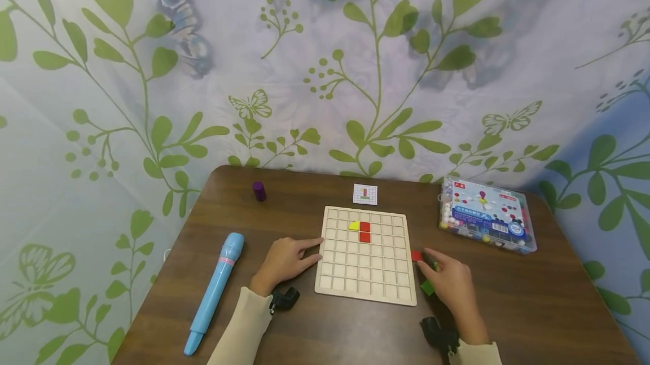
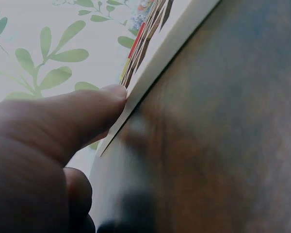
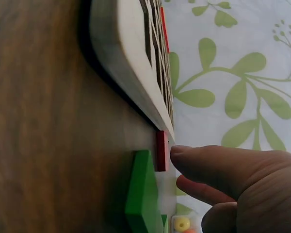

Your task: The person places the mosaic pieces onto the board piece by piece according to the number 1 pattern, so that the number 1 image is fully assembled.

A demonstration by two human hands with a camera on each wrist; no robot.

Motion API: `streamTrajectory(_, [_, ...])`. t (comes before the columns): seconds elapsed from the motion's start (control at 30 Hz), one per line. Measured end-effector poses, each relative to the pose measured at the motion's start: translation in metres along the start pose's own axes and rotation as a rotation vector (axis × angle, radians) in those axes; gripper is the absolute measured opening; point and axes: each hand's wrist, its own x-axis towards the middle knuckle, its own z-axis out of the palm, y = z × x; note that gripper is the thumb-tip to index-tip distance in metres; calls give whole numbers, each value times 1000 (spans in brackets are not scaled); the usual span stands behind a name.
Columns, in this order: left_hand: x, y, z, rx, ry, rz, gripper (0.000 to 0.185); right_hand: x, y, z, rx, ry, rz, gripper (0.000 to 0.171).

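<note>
A pale wooden grid board [image 1: 363, 295] lies on the table. A yellow piece with a slanted side [image 1: 354, 226] and two red square tiles [image 1: 364, 237] sit in its upper cells. My left hand [image 1: 284, 260] touches the board's left edge with thumb and forefinger extended; the thumb [image 2: 99, 109] meets the rim in the left wrist view. Beyond the right edge, a loose red tile [image 1: 416, 255] lies at the fingertips of my right hand [image 1: 452, 280], whose thumb [image 3: 208, 162] is close beside it. Green pieces [image 1: 427, 287] lie partly under that hand.
A small card with a coloured grid pattern [image 1: 365, 194] lies behind the board. To the left are a light blue microphone-shaped stick [image 1: 215, 291] and a purple cylinder [image 1: 259, 190]. A clear box of coloured beads [image 1: 487, 215] stands at the back right, near the patterned cloth.
</note>
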Motion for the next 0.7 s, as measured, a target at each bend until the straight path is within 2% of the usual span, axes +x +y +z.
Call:
streamTrajectory(0.23, [1, 3, -2, -6, -4, -13, 43, 0, -2, 5, -32, -4, 10, 52])
streamTrajectory(0.5, [0, 3, -2, -14, 7, -9, 42, 0, -4, 10, -17, -14, 20, 51])
streamTrajectory(0.7, [0, 2, -2, -16, -17, -29, 42, 1, -4, 12, -6, -14, 27, 54])
